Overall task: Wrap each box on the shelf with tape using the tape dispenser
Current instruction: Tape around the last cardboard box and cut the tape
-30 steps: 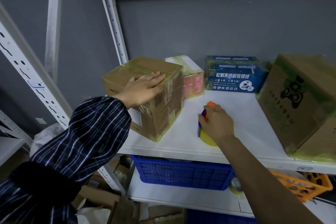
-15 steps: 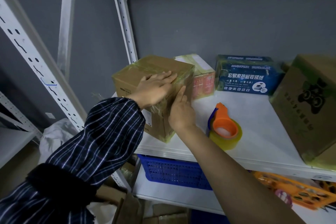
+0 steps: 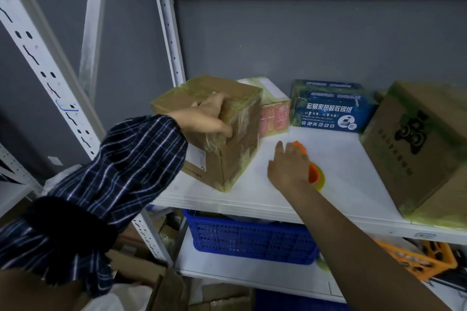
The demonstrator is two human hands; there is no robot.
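Observation:
A small brown cardboard box (image 3: 240,151), covered in yellowish clear tape, stands at the left end of the white shelf (image 3: 341,159). My left hand (image 3: 204,118) grips its upper near edge, fingers curled down over the taped side. The orange tape dispenser (image 3: 316,177) with its yellowish roll lies on the shelf to the right of this box. My right hand (image 3: 288,169) hovers flat over the dispenser's left side, fingers spread, and hides most of it. I cannot tell whether it touches the dispenser.
Behind stand a taped pink-and-white box (image 3: 274,116) and a blue printed box (image 3: 328,108). A large taped carton (image 3: 417,146) fills the shelf's right end. Below sit a blue basket (image 3: 252,242) and an orange crate (image 3: 424,260). A white shelf upright (image 3: 166,33) rises at left.
My right hand left the box's side and moved right onto the dispenser. My left hand slid from the box top to its near upper edge.

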